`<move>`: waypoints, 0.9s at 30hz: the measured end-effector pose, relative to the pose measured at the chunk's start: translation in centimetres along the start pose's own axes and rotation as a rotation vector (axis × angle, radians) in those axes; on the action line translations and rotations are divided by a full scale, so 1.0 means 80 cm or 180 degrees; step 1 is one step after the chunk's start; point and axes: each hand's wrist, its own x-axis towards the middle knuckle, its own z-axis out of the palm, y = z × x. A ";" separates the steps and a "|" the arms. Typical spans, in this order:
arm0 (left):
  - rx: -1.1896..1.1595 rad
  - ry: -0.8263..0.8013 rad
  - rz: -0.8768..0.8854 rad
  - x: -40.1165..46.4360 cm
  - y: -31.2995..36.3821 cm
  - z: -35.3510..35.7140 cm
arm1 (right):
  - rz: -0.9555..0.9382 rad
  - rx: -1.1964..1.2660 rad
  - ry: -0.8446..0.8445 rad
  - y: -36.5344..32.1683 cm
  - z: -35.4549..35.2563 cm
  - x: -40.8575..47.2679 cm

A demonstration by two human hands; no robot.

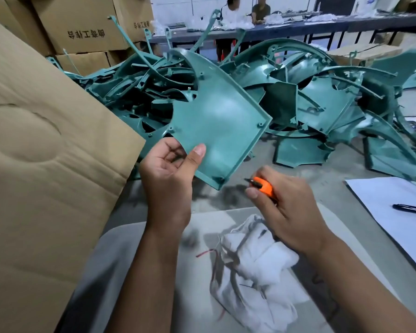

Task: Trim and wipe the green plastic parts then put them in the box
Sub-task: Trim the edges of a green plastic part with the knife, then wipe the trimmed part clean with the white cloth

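While the left hand (165,169) pinched the green part (222,126) by its near-left edge, thumb on top, the right hand (286,207) curled round an orange knife (264,185) just below: trimming step, judged. Next: blade to rim. Blade tip blurred; box (46,140) at left cut off.
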 end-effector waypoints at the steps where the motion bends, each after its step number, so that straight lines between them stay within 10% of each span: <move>1: -0.0062 0.0034 -0.0052 -0.001 0.001 0.002 | -0.0021 -0.0026 -0.0115 -0.002 0.002 0.001; 15: -0.0131 -0.0076 -0.0204 0.005 0.000 -0.015 | 0.1207 -0.0866 0.0885 0.030 -0.021 0.004; 21: -0.0272 -0.0037 -0.0202 0.006 -0.009 -0.017 | 0.1778 -0.1659 -0.0597 0.033 -0.030 0.005; 24: -0.0212 0.0033 -0.0198 0.005 -0.013 -0.016 | 0.1071 0.0091 -0.1079 0.010 -0.049 0.011; 27: -0.0147 0.0213 -0.0177 0.006 -0.015 -0.016 | 0.0706 0.1074 -0.2933 -0.005 -0.052 0.012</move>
